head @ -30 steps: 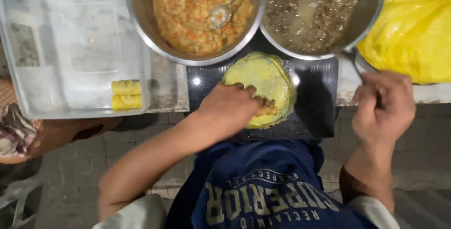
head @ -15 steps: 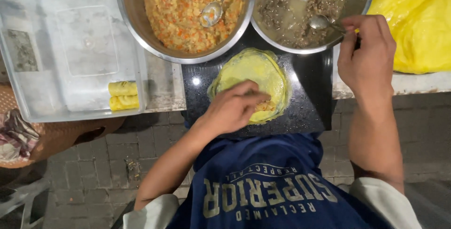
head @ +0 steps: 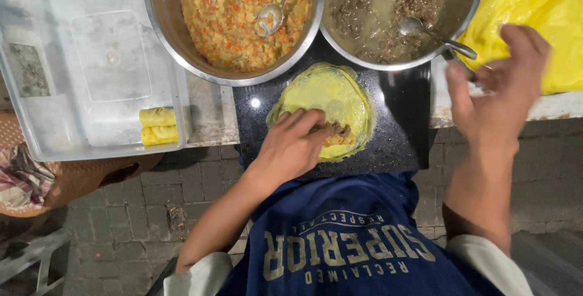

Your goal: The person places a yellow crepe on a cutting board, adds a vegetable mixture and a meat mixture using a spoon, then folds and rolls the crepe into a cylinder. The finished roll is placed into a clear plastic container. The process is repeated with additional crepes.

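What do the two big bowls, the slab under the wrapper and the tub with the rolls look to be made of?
Both bowls look like brushed steel, with grey, shiny rims. The slab seems polished dark stone, speckled, reflecting a light spot. The tub appears to be clear, slightly cloudy plastic. The left hand presses the yellow wrapper.

Grey brick paving (head: 130, 220) lies below a pale stone counter (head: 209, 114); a woven chair (head: 73, 177) stands at left.

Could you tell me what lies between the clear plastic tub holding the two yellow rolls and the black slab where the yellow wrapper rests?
In the head view, only a bare strip of grey counter separates the tub from the black slab.
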